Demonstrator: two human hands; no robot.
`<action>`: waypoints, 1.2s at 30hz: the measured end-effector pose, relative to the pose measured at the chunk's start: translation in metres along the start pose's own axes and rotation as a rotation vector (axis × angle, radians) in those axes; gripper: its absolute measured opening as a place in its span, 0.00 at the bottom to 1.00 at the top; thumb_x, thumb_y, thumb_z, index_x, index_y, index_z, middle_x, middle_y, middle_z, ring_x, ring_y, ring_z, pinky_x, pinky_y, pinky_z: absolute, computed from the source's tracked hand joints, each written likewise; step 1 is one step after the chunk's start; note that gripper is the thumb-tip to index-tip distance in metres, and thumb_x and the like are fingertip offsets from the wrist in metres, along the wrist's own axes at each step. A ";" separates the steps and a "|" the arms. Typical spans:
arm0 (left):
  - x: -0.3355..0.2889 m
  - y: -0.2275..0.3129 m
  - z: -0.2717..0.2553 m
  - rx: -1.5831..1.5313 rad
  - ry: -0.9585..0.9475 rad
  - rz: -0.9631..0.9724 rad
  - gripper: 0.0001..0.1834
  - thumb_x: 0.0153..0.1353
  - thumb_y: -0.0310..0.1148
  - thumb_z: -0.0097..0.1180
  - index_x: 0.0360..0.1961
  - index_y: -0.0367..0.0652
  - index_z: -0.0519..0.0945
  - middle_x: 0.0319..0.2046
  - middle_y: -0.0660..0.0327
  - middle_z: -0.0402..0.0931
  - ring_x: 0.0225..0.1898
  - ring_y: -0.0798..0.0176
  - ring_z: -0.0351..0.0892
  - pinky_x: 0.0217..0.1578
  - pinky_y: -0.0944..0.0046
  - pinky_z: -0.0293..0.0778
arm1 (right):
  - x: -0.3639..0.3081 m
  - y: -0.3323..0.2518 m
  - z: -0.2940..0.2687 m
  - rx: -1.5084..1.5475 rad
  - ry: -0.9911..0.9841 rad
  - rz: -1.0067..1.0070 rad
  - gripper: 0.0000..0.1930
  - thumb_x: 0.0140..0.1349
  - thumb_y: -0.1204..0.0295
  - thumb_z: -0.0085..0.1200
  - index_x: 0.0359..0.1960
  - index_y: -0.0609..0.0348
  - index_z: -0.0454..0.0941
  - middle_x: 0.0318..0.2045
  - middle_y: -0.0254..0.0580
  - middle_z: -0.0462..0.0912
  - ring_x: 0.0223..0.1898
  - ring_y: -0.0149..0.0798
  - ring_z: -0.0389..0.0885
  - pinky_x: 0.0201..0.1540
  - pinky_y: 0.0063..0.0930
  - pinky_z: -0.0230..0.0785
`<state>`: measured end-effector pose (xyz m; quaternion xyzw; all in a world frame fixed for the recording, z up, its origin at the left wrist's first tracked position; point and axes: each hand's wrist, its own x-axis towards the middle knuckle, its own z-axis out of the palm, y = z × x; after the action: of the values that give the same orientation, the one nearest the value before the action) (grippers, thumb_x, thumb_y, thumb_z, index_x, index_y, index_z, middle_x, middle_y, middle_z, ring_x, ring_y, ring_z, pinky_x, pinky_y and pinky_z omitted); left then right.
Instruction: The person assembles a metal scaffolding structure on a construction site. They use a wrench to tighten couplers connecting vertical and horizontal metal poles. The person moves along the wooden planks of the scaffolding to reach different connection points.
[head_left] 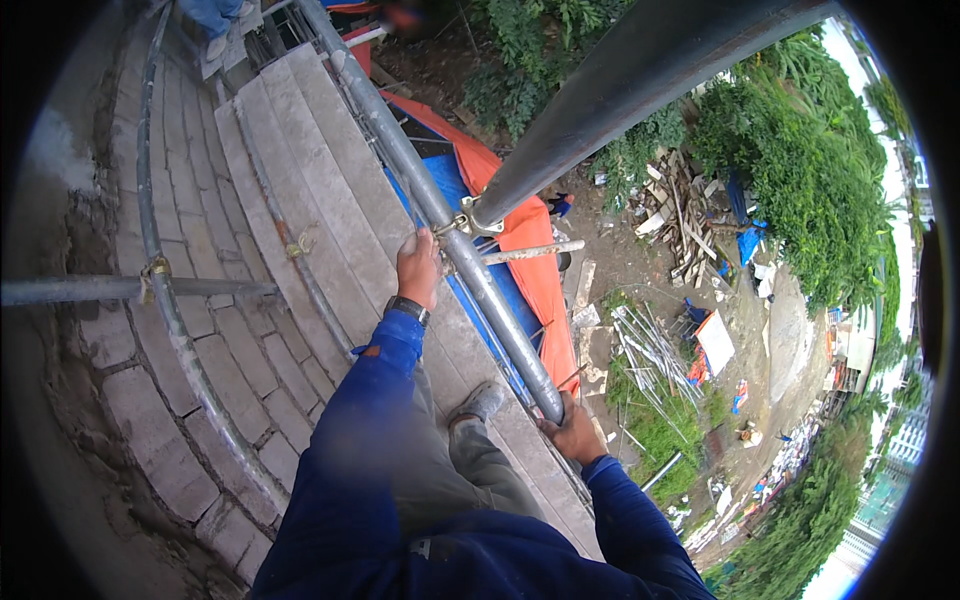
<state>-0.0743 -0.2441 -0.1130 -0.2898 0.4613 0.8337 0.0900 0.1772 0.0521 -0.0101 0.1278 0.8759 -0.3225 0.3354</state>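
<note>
A grey steel scaffold pipe [500,313] slants along the outer edge of the plank walkway [330,160]. My right hand [575,432] is closed round its lower end. A coupler clamp [468,222] sits where this pipe meets a thick dark upright pole [620,110]. Just below the clamp, on the walkway side, is my left hand [418,270], a dark watch on its wrist. Its fingers are curled in close to the clamp; what they grip is hidden. A shorter pale pipe [530,252] pokes outward beneath the slanting pipe.
A block wall [240,370] with curved-looking pipes [165,290] runs along the left. Under me, my shoe [480,402] stands on the planks. Beyond the edge is a long drop past orange sheeting [530,270] to ground with timber scraps [680,215]. Another person's legs [212,22] show top left.
</note>
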 end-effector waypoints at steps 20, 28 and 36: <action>-0.006 -0.005 -0.003 0.034 -0.031 0.049 0.17 0.76 0.48 0.52 0.35 0.48 0.76 0.26 0.72 0.65 0.21 0.75 0.62 0.22 0.68 0.59 | 0.003 0.010 0.006 -0.005 0.011 -0.020 0.36 0.58 0.58 0.72 0.59 0.72 0.69 0.47 0.70 0.81 0.52 0.67 0.82 0.57 0.49 0.72; -0.004 -0.001 -0.005 0.030 -0.001 0.081 0.14 0.77 0.44 0.51 0.38 0.48 0.76 0.25 0.73 0.65 0.21 0.75 0.63 0.21 0.69 0.58 | 0.000 0.000 0.000 0.025 -0.004 -0.003 0.32 0.59 0.60 0.72 0.56 0.70 0.71 0.47 0.69 0.81 0.52 0.65 0.82 0.56 0.48 0.72; 0.005 -0.001 -0.006 0.044 0.018 0.002 0.14 0.77 0.46 0.51 0.40 0.48 0.76 0.26 0.73 0.65 0.21 0.76 0.62 0.22 0.68 0.57 | 0.001 0.004 0.003 0.014 -0.002 -0.004 0.35 0.59 0.60 0.71 0.59 0.72 0.69 0.47 0.69 0.82 0.51 0.65 0.83 0.56 0.47 0.73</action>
<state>-0.0756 -0.2491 -0.1194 -0.2947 0.4807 0.8208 0.0916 0.1797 0.0535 -0.0147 0.1280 0.8736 -0.3292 0.3347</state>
